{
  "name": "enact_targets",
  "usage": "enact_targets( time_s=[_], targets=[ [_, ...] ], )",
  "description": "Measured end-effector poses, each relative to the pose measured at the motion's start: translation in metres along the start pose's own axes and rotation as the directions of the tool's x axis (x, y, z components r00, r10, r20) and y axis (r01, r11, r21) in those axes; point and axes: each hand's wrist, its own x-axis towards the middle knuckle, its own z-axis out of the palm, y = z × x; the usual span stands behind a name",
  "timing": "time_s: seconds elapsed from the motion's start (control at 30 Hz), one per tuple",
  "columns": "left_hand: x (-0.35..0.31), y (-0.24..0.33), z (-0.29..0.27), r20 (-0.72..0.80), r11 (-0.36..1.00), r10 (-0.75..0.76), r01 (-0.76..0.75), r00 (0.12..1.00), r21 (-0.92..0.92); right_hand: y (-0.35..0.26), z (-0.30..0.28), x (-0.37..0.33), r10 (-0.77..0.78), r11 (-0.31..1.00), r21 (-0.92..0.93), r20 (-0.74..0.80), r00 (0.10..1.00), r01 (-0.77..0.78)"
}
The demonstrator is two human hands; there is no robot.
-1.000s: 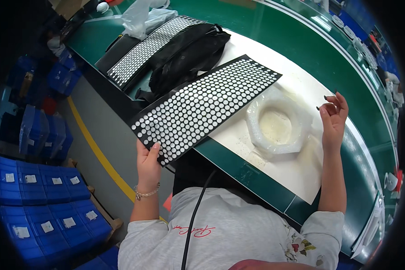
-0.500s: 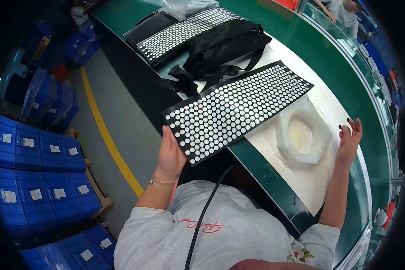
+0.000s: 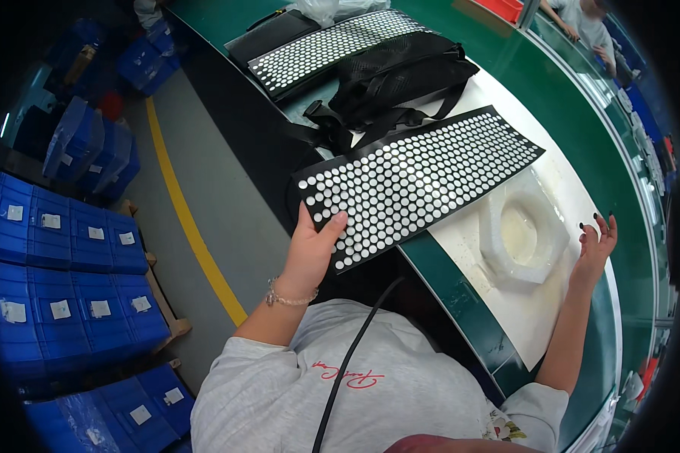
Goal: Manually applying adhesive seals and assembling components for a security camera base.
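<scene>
The two hands are well apart. The left hand (image 3: 315, 245) grips the near left end of a black sheet (image 3: 533, 152) covered in rows of white dots (image 3: 423, 177), its thumb pressed on the dotted face. The sheet slants across the front edge of the green worktop (image 3: 472, 321), its far end beside a thick whitish ring (image 3: 499, 234) on white paper (image 3: 521, 321) — whether that end touches anything, I cannot tell. The right hand (image 3: 597, 249), loosely curled with nothing visible in it, is just right of the ring. Beyond the sheet lies a black bag (image 3: 400, 72) with straps and buckles — a second dotted sheet (image 3: 340, 49) is just beside it. Blue bins (image 3: 60, 234) stand at the left.
</scene>
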Motion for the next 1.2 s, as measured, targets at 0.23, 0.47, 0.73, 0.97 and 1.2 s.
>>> enact_targets(
  time_s=[0.23, 0.47, 0.73, 0.97, 1.2],
  targets=[
    [-0.007, 0.049, 0.011, 0.463, 0.625, 0.441, -0.633, 0.769, 0.457, 0.009, -0.005, 0.0, -0.166, 0.981, -0.088, 0.083, 0.983, 0.173],
    [0.079, 0.124, 0.055, 0.387, 0.64, 0.709, -0.769, 0.59, 0.001, 0.018, -0.008, 0.0, -0.193, 0.976, -0.091, 0.05, 0.98, 0.197],
    [0.168, 0.212, 0.097, 0.261, 0.601, 0.779, -0.797, 0.57, -0.056, 0.024, -0.023, 0.0, -0.18, 0.976, -0.13, -0.008, 0.984, 0.177],
    [0.242, 0.126, 0.006, 0.074, 0.846, 0.502, -0.507, 0.862, 0.166, 0.028, -0.024, 0.0, -0.157, 0.979, -0.137, -0.024, 0.987, 0.153],
    [0.269, 0.098, -0.04, -0.051, 0.866, 0.388, -0.345, 0.92, 0.363, 0.019, -0.017, -0.003, -0.109, 0.98, -0.168, -0.015, 0.994, 0.105]
  ],
)
